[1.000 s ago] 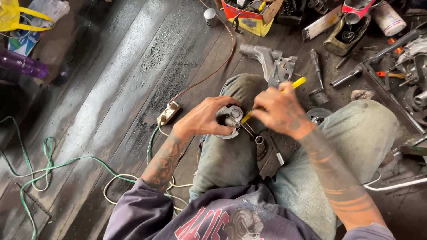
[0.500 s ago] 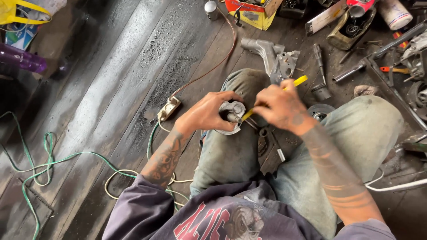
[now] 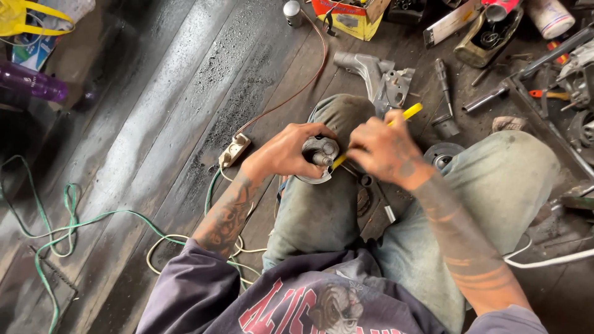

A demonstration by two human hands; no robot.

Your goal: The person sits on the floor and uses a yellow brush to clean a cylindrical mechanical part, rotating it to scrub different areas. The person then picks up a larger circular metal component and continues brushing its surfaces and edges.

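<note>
A cast bracket (image 3: 377, 77) lies on the dark plank floor (image 3: 154, 124) just past the person's knee, with a round pulley (image 3: 442, 154) between the thighs beside it. A green cable (image 3: 74, 216) loops at the left, and a brown wire (image 3: 291, 93) runs to a white switch (image 3: 235, 150). Tools crowd the far right. The left hand (image 3: 288, 153) grips a round metal part (image 3: 318, 158) over the left thigh. The right hand (image 3: 387, 151), wrist bent inward, clenches a yellow tool (image 3: 405, 114) whose tip meets the part's centre.
</note>
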